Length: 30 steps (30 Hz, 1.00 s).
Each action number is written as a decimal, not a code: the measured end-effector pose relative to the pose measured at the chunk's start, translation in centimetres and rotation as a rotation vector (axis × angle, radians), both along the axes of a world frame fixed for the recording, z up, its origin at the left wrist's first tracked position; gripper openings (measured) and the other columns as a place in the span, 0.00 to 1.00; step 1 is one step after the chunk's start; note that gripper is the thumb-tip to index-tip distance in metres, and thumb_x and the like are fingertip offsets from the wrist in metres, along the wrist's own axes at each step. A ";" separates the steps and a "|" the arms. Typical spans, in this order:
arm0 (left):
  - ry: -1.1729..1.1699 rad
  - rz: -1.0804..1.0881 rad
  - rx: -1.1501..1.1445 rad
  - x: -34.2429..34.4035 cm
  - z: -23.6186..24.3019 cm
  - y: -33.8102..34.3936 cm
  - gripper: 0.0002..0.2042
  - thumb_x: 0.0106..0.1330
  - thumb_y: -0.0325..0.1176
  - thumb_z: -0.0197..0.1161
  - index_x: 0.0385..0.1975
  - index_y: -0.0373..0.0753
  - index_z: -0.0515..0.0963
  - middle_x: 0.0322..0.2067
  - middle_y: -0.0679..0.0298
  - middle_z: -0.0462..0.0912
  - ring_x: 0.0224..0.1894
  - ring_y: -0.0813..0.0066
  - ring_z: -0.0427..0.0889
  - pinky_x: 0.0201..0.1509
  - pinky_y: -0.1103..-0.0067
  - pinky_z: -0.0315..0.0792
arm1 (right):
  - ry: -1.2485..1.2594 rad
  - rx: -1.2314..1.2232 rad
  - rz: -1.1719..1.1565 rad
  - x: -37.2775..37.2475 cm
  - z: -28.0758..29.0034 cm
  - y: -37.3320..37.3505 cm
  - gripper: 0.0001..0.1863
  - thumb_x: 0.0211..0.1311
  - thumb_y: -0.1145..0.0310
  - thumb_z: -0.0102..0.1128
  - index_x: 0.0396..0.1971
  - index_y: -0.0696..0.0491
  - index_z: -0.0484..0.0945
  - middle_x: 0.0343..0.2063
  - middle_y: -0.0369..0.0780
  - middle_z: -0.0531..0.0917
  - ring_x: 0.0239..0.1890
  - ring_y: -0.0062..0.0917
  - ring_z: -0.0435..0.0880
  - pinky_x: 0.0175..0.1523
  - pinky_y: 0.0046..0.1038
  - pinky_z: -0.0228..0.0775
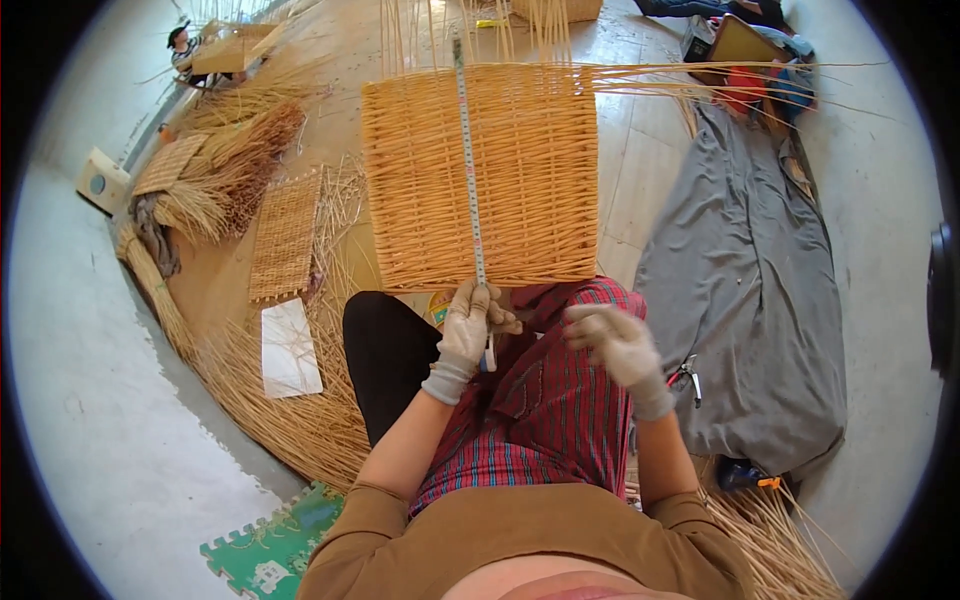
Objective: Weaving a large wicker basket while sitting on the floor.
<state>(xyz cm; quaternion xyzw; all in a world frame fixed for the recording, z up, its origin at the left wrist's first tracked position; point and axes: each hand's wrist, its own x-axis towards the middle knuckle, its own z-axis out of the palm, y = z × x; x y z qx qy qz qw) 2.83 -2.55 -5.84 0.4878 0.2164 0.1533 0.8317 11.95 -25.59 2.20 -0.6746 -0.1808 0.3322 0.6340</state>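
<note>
Seated person, viewed from above, 2 gloved hands raised over the lap. Left hand [468,322] sits at the near edge of a square woven wicker panel [480,175], forearm angled up from the lower edge, wrist bent slightly; its fingers are clenched on the near end of a measuring tape [468,160], thumb pressed to the tape where it meets the panel rim. The tape runs straight up the panel, near its middle, to the far edge, and a short tail hangs below the hand. Right hand [612,340] hovers just beside the panel's near right corner, apart from it, fingers loosely curled and grasping nothing visible; it is somewhat blurred. The panel lies flat on a wooden board [625,170] in front of the knees, loose uprights projecting beyond its far and right sides. A red plaid cloth [545,410] covers the lap. A grey cloth [745,290] lies to the right, with pliers [688,375] on it. A smaller woven mat [285,238] and bundles of straw [225,170] lie to the left
</note>
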 end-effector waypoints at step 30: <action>0.352 -0.015 0.212 -1.1 -0.5 0.6 0.16 0.80 0.43 0.46 0.49 0.35 0.71 0.20 0.62 0.74 0.20 0.69 0.81 0.21 0.76 0.76 | -0.013 -1.924 -0.477 7.7 -33.4 -25.3 0.62 0.50 0.29 0.66 0.78 0.44 0.45 0.77 0.45 0.52 0.76 0.44 0.55 0.66 0.67 0.55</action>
